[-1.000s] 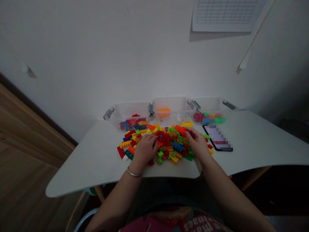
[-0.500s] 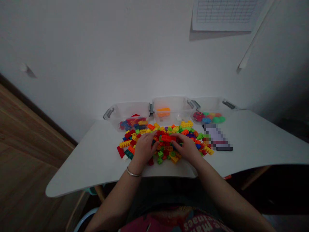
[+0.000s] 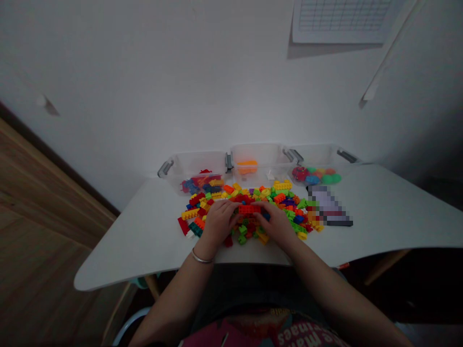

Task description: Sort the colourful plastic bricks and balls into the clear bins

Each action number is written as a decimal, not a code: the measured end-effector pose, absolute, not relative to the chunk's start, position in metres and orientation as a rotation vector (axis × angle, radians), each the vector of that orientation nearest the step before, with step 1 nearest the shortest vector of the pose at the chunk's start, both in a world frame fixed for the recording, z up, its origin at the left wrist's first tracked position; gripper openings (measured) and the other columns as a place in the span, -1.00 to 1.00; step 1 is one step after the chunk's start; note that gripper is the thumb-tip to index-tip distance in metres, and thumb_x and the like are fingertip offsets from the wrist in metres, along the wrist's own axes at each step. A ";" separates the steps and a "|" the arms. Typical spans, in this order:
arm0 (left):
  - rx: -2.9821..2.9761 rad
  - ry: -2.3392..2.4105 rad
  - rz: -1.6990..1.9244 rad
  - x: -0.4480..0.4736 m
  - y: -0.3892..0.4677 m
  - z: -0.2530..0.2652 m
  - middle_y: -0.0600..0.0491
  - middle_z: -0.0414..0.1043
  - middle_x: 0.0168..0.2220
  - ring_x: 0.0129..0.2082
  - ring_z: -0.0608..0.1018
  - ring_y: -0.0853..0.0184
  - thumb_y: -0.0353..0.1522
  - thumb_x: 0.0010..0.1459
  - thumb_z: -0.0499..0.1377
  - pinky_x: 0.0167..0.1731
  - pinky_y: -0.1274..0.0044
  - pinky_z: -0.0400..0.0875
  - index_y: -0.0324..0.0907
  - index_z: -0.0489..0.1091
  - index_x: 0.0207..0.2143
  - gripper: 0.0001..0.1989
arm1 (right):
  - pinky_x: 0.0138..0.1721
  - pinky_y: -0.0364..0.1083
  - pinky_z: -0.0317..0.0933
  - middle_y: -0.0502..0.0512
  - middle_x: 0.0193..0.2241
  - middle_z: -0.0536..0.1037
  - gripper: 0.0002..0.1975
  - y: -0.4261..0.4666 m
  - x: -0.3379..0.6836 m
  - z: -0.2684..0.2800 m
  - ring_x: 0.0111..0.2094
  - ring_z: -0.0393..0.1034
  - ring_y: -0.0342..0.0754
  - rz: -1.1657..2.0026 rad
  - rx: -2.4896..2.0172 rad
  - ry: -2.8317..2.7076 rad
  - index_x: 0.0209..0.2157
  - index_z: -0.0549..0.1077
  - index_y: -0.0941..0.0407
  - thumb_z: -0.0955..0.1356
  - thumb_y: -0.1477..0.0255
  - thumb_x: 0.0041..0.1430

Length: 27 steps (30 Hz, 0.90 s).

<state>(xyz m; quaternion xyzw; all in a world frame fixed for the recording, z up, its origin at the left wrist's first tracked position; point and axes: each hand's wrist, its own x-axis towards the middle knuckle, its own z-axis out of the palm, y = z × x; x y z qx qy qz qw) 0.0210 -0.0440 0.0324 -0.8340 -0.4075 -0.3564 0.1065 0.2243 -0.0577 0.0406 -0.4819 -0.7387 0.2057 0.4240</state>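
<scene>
A red toy building brick (image 3: 249,209), long and narrow, is held level between my two hands above the middle of a colourful brick pile (image 3: 243,229). My left hand (image 3: 219,219) closes on its left end, thumb towards me and fingers on the far side. At the other end my right hand (image 3: 277,222) grips it the same way. A silver bangle (image 3: 201,258) circles my left wrist. Loose bricks in yellow, green, orange, red and blue lie around and beneath both hands, partly hidden by them.
Along the wall stand clear plastic bins: a left bin (image 3: 198,161) with red and blue pieces, a middle bin (image 3: 260,153) with an orange piece, a right bin (image 3: 320,153) with round coloured pieces. A blurred-out flat device (image 3: 330,205) lies right of the pile on the white table (image 3: 390,212).
The red brick has turned a little, and its studded face now shows towards me. My fingers have closed in nearer to its ends. The view has shifted slightly.
</scene>
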 end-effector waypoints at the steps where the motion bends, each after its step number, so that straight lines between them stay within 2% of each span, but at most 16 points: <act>1: -2.458 -1.196 -1.053 0.021 -0.044 0.032 -0.06 0.54 -0.23 -0.17 0.52 0.19 -0.28 0.24 0.15 -0.10 0.32 0.45 -0.20 0.43 -0.11 -0.77 | 0.02 0.07 0.31 0.15 -0.11 0.59 -0.73 -0.058 0.224 0.041 -0.07 0.47 0.04 0.527 -1.200 -1.840 -0.10 0.49 0.08 0.32 0.47 0.15; 8: -2.403 -1.111 -1.119 0.020 -0.042 0.029 -0.06 0.53 -0.24 -0.20 0.54 0.21 -0.23 0.25 0.13 -0.15 0.34 0.46 -0.19 0.42 -0.15 -0.76 | -0.03 0.07 0.33 0.11 -0.14 0.59 -0.74 -0.058 0.224 0.038 -0.14 0.48 0.02 0.705 -1.139 -1.721 -0.11 0.48 0.05 0.32 0.40 0.14; 12: -2.407 -1.112 -1.109 0.021 -0.042 0.030 -0.06 0.53 -0.25 -0.21 0.53 0.22 -0.25 0.25 0.14 -0.17 0.35 0.46 -0.20 0.43 -0.15 -0.77 | -0.14 0.04 0.37 0.11 -0.19 0.57 -0.74 -0.054 0.225 0.036 -0.23 0.47 0.00 0.780 -1.085 -1.598 -0.16 0.48 0.05 0.36 0.36 0.07; 16: -2.455 -1.111 -1.077 0.019 -0.042 0.029 -0.04 0.54 -0.24 -0.21 0.53 0.22 -0.27 0.25 0.14 -0.15 0.35 0.45 -0.18 0.44 -0.13 -0.78 | -0.31 -0.04 0.38 0.06 -0.33 0.56 -0.74 -0.036 0.238 0.048 -0.37 0.45 -0.05 0.771 -1.030 -1.393 -0.22 0.50 0.06 0.39 0.32 0.00; 22: -2.464 -1.125 -1.074 0.016 -0.043 0.026 -0.04 0.54 -0.21 -0.20 0.52 0.22 -0.30 0.24 0.15 -0.14 0.34 0.45 -0.17 0.45 -0.11 -0.79 | -0.26 0.00 0.39 0.04 -0.39 0.56 -0.72 0.018 0.274 0.079 -0.39 0.45 -0.06 0.466 -1.061 -1.184 -0.19 0.50 0.08 0.37 0.33 0.02; 27: -2.460 -1.114 -1.084 0.013 -0.043 0.025 -0.05 0.53 -0.21 -0.20 0.52 0.23 -0.32 0.23 0.16 -0.16 0.35 0.45 -0.19 0.45 -0.12 -0.80 | -0.08 0.09 0.34 0.18 -0.21 0.57 -0.75 0.050 0.287 0.094 -0.17 0.44 0.04 0.011 -1.136 -1.418 -0.23 0.53 0.11 0.28 0.45 0.08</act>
